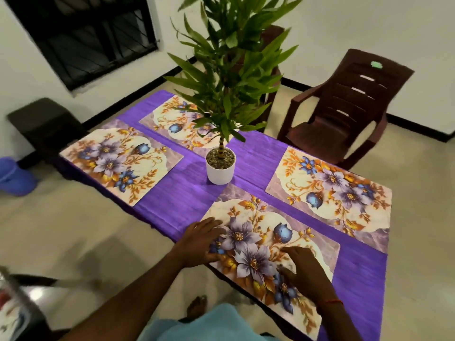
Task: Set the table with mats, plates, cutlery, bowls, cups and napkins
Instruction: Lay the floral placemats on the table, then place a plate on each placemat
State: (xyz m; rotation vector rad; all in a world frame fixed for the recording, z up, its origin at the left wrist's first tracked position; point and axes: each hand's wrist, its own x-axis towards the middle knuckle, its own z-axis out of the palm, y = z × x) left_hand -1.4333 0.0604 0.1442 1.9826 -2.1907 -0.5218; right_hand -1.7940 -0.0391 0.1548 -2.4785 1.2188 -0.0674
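Several floral place mats lie on a table under a purple cloth [187,198]. The nearest mat [268,232] lies at the table's near edge, right in front of me. My left hand [200,242] rests flat on its left edge, fingers spread. On the mat's lower middle my right hand [304,267] presses down, fingers apart. Neither hand grips anything. A second mat [332,193] lies to the right, a third [120,163] at the left, and a fourth [172,121] at the far end, partly hidden by leaves. No plates, cutlery, bowls, cups or napkins are in view.
A tall leafy plant in a white pot [220,168] stands at the table's centre. A brown plastic chair [344,112] sits beyond the right side. A dark stool [44,124] and a blue bucket [14,175] are at the left, by the wall.
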